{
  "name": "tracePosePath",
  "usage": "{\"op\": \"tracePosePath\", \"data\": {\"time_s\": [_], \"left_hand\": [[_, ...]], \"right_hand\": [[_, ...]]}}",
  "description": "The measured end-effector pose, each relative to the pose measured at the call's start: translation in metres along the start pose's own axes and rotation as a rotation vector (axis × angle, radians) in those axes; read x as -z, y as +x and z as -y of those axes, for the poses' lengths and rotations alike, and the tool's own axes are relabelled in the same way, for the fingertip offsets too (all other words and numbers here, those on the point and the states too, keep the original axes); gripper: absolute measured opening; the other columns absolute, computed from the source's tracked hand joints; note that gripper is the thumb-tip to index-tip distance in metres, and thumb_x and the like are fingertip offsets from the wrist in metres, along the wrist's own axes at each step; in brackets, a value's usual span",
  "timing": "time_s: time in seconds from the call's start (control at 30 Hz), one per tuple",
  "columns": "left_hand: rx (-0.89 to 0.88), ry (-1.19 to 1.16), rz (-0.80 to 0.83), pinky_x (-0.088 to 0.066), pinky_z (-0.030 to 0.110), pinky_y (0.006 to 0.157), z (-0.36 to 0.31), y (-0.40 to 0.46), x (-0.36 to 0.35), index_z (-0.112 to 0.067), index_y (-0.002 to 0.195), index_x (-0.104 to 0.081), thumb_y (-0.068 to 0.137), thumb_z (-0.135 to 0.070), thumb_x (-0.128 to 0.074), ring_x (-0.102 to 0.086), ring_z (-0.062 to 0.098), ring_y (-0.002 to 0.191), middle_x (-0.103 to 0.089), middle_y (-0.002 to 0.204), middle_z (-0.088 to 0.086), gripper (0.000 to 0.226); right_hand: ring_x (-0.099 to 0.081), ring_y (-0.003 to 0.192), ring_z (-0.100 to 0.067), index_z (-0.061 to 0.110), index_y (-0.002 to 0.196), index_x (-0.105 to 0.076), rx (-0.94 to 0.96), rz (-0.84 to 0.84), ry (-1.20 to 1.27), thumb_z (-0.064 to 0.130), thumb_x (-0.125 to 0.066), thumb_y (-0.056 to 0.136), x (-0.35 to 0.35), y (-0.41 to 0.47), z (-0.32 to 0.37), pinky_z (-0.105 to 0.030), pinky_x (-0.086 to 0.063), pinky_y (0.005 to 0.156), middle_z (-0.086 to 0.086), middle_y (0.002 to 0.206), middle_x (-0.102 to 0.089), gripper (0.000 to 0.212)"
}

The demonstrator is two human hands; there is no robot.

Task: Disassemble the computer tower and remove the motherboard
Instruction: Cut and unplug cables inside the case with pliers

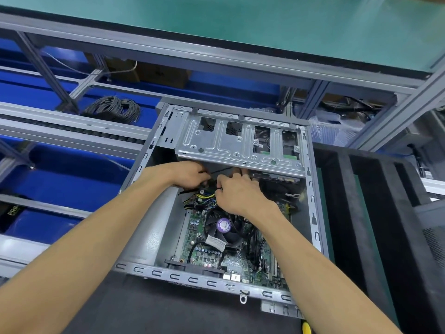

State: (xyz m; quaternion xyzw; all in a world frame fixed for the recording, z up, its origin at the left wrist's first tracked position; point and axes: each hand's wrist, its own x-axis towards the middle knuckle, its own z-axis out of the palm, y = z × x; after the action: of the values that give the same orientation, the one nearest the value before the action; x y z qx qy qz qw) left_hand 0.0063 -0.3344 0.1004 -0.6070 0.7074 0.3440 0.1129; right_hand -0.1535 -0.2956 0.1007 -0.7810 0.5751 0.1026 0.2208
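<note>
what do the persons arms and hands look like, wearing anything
Both are bare: the left hand and right hand wear no gloves, rings or watch. No sleeves show on either forearm as far as the picture's edge. No wrist strap or markings are visible.

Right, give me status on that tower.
Both hands, left and right, gripping the cable bundle. Motherboard still seated in case. Drive cage overhangs the work.

motherboard [231, 259] in tower [313, 213] — drive cage [228, 143] behind, both hands between
</note>
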Motion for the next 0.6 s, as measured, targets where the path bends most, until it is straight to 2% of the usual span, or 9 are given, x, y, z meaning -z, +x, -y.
{"op": "tracePosePath", "data": {"time_s": [0.07, 0.13, 0.2, 0.27, 0.4, 0.47, 0.5, 0.57, 0.6], "left_hand": [[0.012, 0.005, -0.029, -0.043, 0.027, 0.087, 0.000, 0.000, -0.001, -0.005, 0.124, -0.059, 0.106, -0.030, -0.035, -0.060, 0.028, 0.106, -0.064, 0.119, 0.017, 0.038], [-0.007, -0.027, -0.089, -0.048, 0.025, 0.077, -0.002, -0.002, -0.001, -0.007, 0.124, -0.059, 0.106, -0.030, -0.034, -0.066, 0.026, 0.091, -0.067, 0.101, 0.013, 0.039], [-0.032, -0.037, -0.109, -0.052, 0.027, 0.066, 0.000, -0.003, 0.001, -0.011, 0.110, -0.064, 0.105, -0.033, -0.036, -0.065, 0.023, 0.072, -0.063, 0.080, 0.004, 0.035], [-0.041, -0.041, -0.044, -0.049, 0.026, 0.061, 0.002, -0.004, 0.001, -0.013, 0.095, -0.065, 0.104, -0.034, -0.042, -0.060, 0.021, 0.065, -0.061, 0.072, 0.003, 0.033], [-0.004, -0.090, 0.113, -0.043, 0.013, 0.050, 0.003, -0.012, 0.003, -0.013, 0.113, -0.052, 0.101, -0.026, -0.050, -0.058, 0.011, 0.061, -0.061, 0.076, 0.001, 0.018], [-0.047, -0.040, 0.124, -0.042, 0.013, 0.065, 0.002, -0.018, 0.012, -0.018, 0.122, -0.052, 0.100, -0.031, -0.052, -0.058, 0.007, 0.077, -0.062, 0.091, -0.007, 0.025], [-0.077, -0.027, 0.139, -0.041, 0.016, 0.079, 0.000, -0.020, 0.016, -0.023, 0.127, -0.053, 0.099, -0.033, -0.054, -0.057, 0.007, 0.091, -0.061, 0.103, -0.011, 0.029], [-0.099, -0.052, 0.196, -0.040, 0.026, 0.098, -0.009, -0.026, 0.020, -0.029, 0.130, -0.056, 0.098, -0.035, -0.057, -0.055, 0.008, 0.110, -0.060, 0.120, -0.013, 0.033], [-0.100, -0.039, 0.215, -0.041, 0.031, 0.102, -0.014, -0.026, 0.019, -0.030, 0.131, -0.055, 0.097, -0.033, -0.058, -0.055, 0.011, 0.113, -0.061, 0.123, -0.009, 0.034]], "right_hand": [[-0.040, 0.129, -0.039, 0.018, 0.137, -0.047, 0.005, 0.010, -0.008, 0.033, -0.037, 0.102, -0.001, -0.001, 0.001, -0.051, -0.033, 0.104, -0.017, 0.134, -0.050, 0.040], [-0.038, 0.131, -0.038, 0.018, 0.140, -0.044, 0.013, 0.016, -0.024, 0.034, -0.037, 0.102, -0.002, -0.002, 0.000, -0.051, -0.032, 0.104, -0.018, 0.137, -0.048, 0.042], [-0.036, 0.134, -0.037, 0.018, 0.142, -0.042, 0.010, 0.018, -0.027, 0.034, -0.037, 0.102, -0.003, -0.002, 0.000, -0.052, -0.030, 0.107, -0.018, 0.140, -0.046, 0.043], [-0.030, 0.140, -0.037, 0.017, 0.145, -0.037, 0.014, 0.023, -0.028, 0.033, -0.036, 0.103, -0.004, -0.002, 0.001, -0.053, -0.025, 0.112, -0.020, 0.146, -0.041, 0.045], [-0.016, 0.147, -0.037, 0.021, 0.158, -0.020, 0.065, 0.068, 0.062, 0.038, -0.032, 0.106, -0.004, -0.014, 0.004, -0.050, -0.018, 0.118, -0.024, 0.157, -0.026, 0.056], [-0.020, 0.149, -0.034, 0.023, 0.159, -0.022, 0.116, 0.056, 0.075, 0.040, -0.033, 0.106, 0.002, -0.025, 0.000, -0.047, -0.021, 0.121, -0.019, 0.160, -0.026, 0.056], [-0.032, 0.144, -0.032, 0.024, 0.157, -0.030, 0.145, 0.025, 0.077, 0.038, -0.036, 0.105, 0.008, -0.030, -0.005, -0.044, -0.029, 0.118, -0.015, 0.157, -0.035, 0.054], [-0.061, 0.111, -0.019, 0.028, 0.143, -0.053, 0.185, -0.049, 0.145, 0.033, -0.042, 0.102, 0.025, -0.043, -0.016, -0.032, -0.050, 0.093, -0.006, 0.134, -0.062, 0.042], [-0.064, 0.085, -0.007, 0.029, 0.134, -0.062, 0.192, -0.087, 0.202, 0.031, -0.044, 0.102, 0.033, -0.049, -0.024, -0.023, -0.050, 0.074, 0.000, 0.116, -0.070, 0.037]]}}
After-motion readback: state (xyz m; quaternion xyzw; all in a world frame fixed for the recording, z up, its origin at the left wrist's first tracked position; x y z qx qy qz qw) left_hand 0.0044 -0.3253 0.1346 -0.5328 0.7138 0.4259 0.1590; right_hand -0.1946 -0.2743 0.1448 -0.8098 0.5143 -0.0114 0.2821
